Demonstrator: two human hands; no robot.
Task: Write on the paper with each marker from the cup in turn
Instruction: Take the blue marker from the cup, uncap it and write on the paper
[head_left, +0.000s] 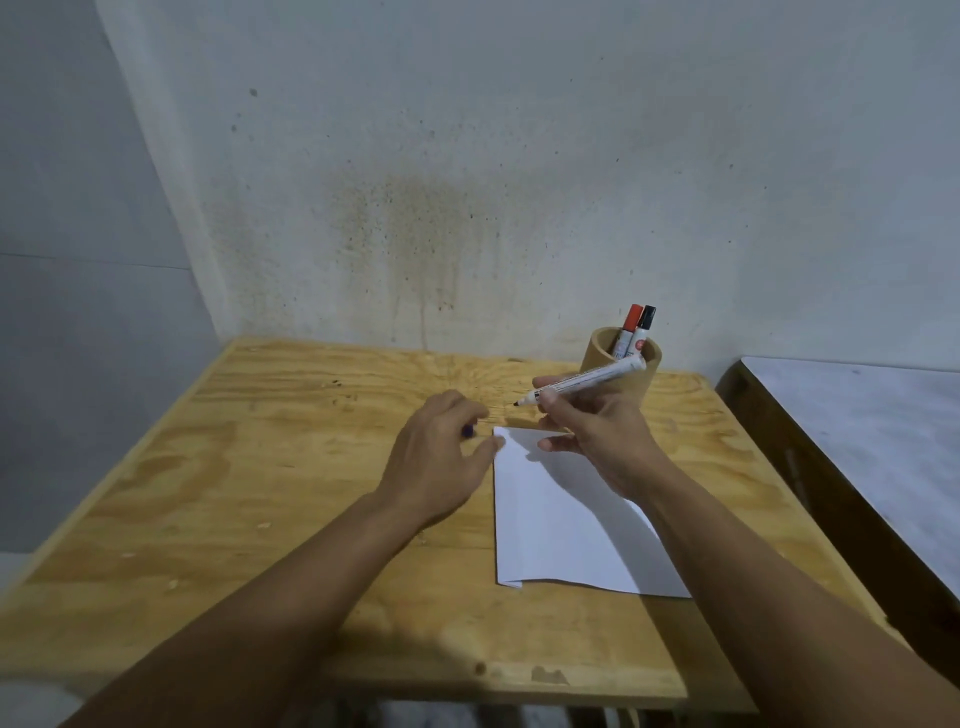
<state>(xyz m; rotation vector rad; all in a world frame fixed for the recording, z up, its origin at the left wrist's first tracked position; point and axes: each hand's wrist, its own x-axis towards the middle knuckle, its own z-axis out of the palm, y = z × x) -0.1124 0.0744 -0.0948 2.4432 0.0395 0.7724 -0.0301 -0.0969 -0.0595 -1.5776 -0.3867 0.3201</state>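
Observation:
My right hand (597, 431) holds an uncapped white marker (587, 384) above the far end of the white paper (561, 525), its dark tip pointing left. My left hand (441, 457) hovers just left of the paper's far corner, fingers curled around a small dark cap (468, 431) that is mostly hidden. A tan wooden cup (602, 358) stands at the back right of the table, behind the right hand. Standing in the cup are a red-capped marker (629, 327) and a black-capped marker (644, 325).
The plywood table (291, 467) stands against a stained white wall. A second surface with a pale top (857, 431) lies to the right, across a narrow gap. Bare wood stretches left of the paper.

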